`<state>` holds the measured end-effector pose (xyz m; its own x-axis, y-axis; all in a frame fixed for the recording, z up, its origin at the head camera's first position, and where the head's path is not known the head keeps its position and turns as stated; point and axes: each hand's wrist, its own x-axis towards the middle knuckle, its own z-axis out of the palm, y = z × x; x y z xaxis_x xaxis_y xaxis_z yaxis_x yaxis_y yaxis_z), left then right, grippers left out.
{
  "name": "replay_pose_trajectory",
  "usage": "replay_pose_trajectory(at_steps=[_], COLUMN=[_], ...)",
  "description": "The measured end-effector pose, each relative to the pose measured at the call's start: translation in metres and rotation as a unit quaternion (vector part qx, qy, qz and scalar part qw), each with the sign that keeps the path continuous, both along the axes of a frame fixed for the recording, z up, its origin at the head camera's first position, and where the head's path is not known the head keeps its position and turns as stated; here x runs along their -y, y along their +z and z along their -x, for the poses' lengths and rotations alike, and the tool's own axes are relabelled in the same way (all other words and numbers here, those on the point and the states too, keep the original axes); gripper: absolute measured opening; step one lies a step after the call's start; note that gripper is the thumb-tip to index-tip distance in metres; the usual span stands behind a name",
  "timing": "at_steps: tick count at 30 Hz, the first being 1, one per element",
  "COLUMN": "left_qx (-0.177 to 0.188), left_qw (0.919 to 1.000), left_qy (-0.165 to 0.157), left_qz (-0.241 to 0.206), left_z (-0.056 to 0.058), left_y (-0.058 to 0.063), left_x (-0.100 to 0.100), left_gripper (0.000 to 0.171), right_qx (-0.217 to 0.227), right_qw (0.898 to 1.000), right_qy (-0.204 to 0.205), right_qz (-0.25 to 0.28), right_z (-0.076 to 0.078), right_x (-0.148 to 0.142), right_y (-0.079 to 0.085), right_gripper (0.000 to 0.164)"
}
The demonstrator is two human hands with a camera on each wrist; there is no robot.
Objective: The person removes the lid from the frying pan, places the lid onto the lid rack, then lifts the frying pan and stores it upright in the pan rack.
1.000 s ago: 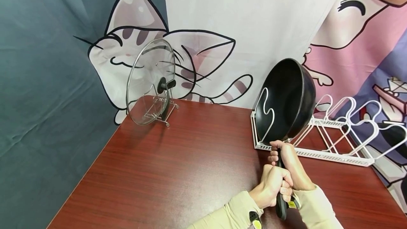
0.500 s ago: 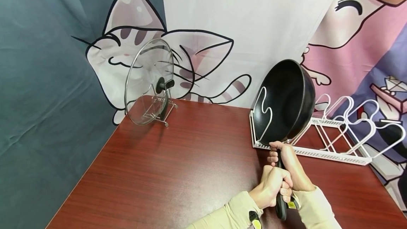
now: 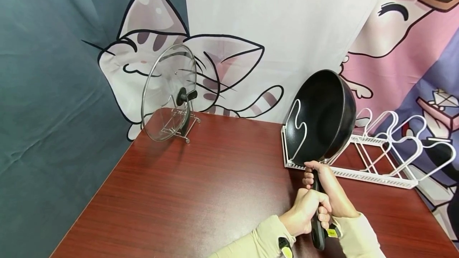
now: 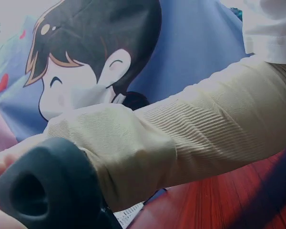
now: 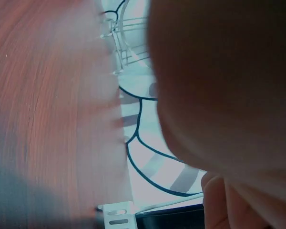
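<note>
A deep black wok (image 3: 315,118) stands on its side in the left end of a white wire pan rack (image 3: 373,177), its opening turned left. Both hands hold its long black handle (image 3: 317,232). My right hand (image 3: 328,180) grips it close to the bowl, thumb along the top. Nearer the handle's end, my left hand (image 3: 308,209) curls round it. In the left wrist view the handle's end (image 4: 69,186) shows large, with a hanging hole. Blurred, my right hand (image 5: 229,109) fills much of the right wrist view and hides most of the wok.
At the back left a glass lid (image 3: 161,90) with a black knob leans upright in a small wire stand (image 3: 191,124). Heart-shaped white dividers (image 3: 412,138) rise from the rack's right part. Printed cloth (image 3: 229,11) hangs behind the red-brown table (image 3: 201,186).
The wok has sunk slightly in the rack and come a little nearer, with both hands staying on its handle. The lid and its stand have not moved.
</note>
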<state>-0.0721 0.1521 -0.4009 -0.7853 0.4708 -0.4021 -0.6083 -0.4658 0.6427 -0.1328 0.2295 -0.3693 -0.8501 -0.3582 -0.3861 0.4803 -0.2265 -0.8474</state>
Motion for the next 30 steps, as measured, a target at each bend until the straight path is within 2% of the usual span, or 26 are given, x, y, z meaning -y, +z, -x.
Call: replay_pose_trajectory(at_steps=[3,5,7,10,13,19,25,30], left_qx=[-0.002,-0.004,-0.006,-0.017,-0.032,-0.052,-0.060,-0.054], left_qw=[1.0000,1.0000,0.9999,0.9997,0.9987,0.9958,0.9957,0.9977], left_qy=[0.003,0.002,-0.002,-0.013,-0.032,-0.074,-0.066,-0.037], left_qz=[-0.005,-0.008,-0.010,-0.015,-0.021,-0.017,-0.025,-0.014], left_z=[0.001,0.001,0.002,0.004,0.007,0.010,0.011,0.010], left_y=[0.001,0.001,0.000,-0.003,-0.005,-0.003,-0.004,-0.003], left_x=[0.000,0.000,0.000,0.001,0.005,0.011,0.010,0.010], left_gripper=[0.023,0.022,0.021,0.019,0.016,0.011,0.013,0.009], right_qx=[-0.014,-0.015,-0.015,-0.022,-0.034,-0.071,-0.080,-0.090], right_qw=[1.000,1.000,1.000,0.997,0.994,0.991,0.984,0.976], right_qy=[0.015,0.010,-0.002,-0.026,-0.030,-0.004,0.009,0.033], right_qz=[-0.007,-0.009,-0.019,-0.064,-0.100,-0.115,-0.157,-0.196], right_z=[0.001,0.001,0.001,-0.002,-0.002,-0.004,-0.010,-0.017], right_x=[-0.002,-0.003,-0.004,-0.006,-0.009,-0.018,-0.021,-0.024], right_y=[-0.001,-0.001,-0.002,-0.003,-0.006,-0.008,-0.008,-0.007], right_gripper=[0.035,0.035,0.035,0.036,0.041,0.047,0.053,0.067])
